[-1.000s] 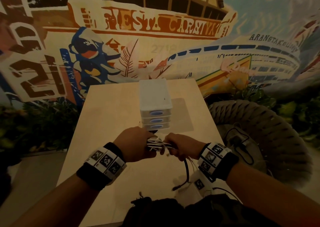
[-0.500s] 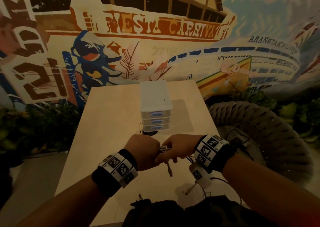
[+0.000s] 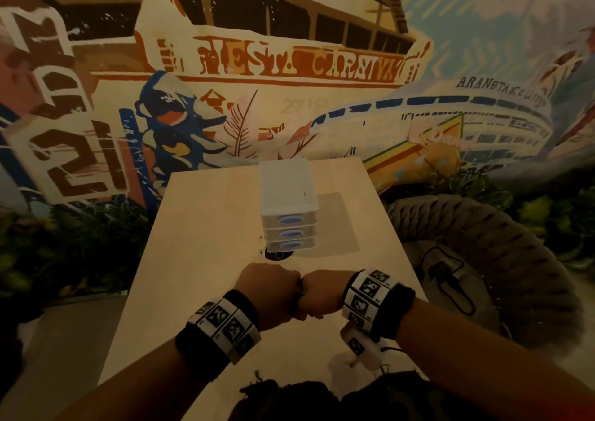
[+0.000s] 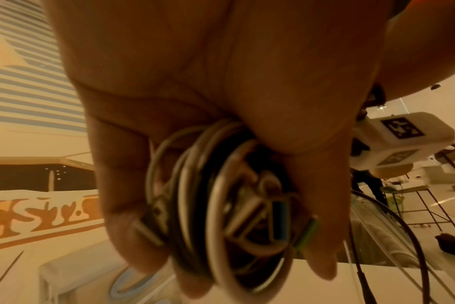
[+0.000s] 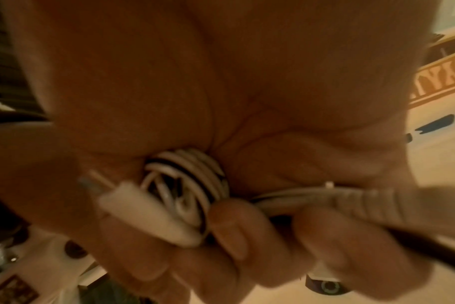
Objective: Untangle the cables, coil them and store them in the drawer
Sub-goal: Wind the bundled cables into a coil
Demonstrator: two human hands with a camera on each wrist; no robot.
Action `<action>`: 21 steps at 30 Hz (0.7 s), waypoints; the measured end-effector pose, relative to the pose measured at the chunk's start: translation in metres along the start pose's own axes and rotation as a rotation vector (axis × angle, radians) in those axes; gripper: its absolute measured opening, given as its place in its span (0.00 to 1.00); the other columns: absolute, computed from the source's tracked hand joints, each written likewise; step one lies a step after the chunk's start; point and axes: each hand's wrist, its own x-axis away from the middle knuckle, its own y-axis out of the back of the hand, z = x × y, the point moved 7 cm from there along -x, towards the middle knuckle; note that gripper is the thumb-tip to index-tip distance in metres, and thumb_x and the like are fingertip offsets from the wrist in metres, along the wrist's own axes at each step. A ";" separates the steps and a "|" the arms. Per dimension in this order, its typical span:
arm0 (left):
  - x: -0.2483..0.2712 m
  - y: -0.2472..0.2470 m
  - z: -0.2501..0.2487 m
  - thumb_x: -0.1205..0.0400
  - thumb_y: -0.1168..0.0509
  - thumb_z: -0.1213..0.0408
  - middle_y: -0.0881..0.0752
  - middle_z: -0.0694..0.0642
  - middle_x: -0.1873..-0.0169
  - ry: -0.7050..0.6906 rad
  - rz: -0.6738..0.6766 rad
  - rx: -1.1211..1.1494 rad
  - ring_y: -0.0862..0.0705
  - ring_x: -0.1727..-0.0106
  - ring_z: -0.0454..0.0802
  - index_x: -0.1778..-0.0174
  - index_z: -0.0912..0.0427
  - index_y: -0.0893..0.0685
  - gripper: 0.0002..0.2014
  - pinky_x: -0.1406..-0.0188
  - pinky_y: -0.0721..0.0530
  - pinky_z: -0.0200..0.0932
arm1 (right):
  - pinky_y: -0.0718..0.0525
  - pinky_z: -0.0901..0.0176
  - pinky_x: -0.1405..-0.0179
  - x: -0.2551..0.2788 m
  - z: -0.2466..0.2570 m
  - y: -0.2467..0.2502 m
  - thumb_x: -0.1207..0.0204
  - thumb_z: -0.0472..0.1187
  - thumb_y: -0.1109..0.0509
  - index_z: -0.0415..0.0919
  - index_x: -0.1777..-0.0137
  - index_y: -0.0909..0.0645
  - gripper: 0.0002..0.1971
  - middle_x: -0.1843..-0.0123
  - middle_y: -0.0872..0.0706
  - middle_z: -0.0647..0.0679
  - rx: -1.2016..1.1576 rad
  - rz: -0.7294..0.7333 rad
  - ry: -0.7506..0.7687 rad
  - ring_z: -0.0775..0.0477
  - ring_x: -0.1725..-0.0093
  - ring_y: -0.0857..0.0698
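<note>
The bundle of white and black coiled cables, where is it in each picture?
Head view: the bundle of white and black coiled cables barely peeks out low in the middle, between the left hand and right hand.
Left wrist view: centre, looped rings in the left hand's fingers.
Right wrist view: centre, gripped by the right hand's fingers.
Shared landmark: the orange-lettered wall mural.

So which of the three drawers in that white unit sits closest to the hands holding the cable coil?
The bottom drawer of the white drawer unit: it is the lowest of the three blue-handled fronts, directly beyond the left hand and right hand. All three look closed.
</note>
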 end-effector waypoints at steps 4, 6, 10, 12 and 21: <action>0.005 0.008 0.010 0.21 0.32 0.38 0.12 0.48 0.44 -0.019 -0.137 0.114 0.12 0.47 0.53 0.25 0.46 0.31 0.31 0.52 0.13 0.48 | 0.23 0.58 0.55 0.014 0.001 0.010 0.16 0.43 0.36 0.38 0.50 0.17 0.09 0.63 0.19 0.48 -0.044 -0.043 0.055 0.50 0.63 0.23; 0.008 0.013 0.013 0.21 0.31 0.40 0.15 0.48 0.37 -0.037 -0.176 0.158 0.13 0.41 0.53 0.19 0.44 0.37 0.37 0.46 0.13 0.49 | 0.23 0.59 0.59 0.016 0.000 0.015 0.18 0.42 0.35 0.38 0.51 0.17 0.08 0.64 0.20 0.48 -0.077 -0.069 0.065 0.51 0.65 0.24; 0.010 0.019 0.015 0.20 0.31 0.48 0.15 0.50 0.38 0.007 -0.165 0.200 0.14 0.42 0.54 0.23 0.48 0.29 0.29 0.48 0.16 0.47 | 0.23 0.56 0.58 0.017 0.002 0.020 0.20 0.40 0.33 0.38 0.54 0.18 0.06 0.63 0.20 0.46 -0.099 -0.106 0.078 0.47 0.65 0.24; 0.008 0.018 0.014 0.20 0.31 0.53 0.13 0.52 0.43 0.027 -0.098 0.177 0.14 0.45 0.54 0.33 0.51 0.21 0.19 0.50 0.17 0.47 | 0.23 0.59 0.62 0.015 0.003 0.019 0.21 0.40 0.32 0.38 0.55 0.18 0.06 0.63 0.18 0.45 -0.098 -0.124 0.084 0.48 0.66 0.23; 0.004 0.012 0.008 0.20 0.29 0.55 0.11 0.50 0.57 0.020 0.060 0.079 0.12 0.54 0.51 0.49 0.53 0.12 0.08 0.59 0.18 0.43 | 0.19 0.62 0.63 0.007 0.002 0.014 0.25 0.50 0.24 0.40 0.47 0.10 0.14 0.57 0.08 0.48 -0.142 -0.131 0.070 0.51 0.65 0.14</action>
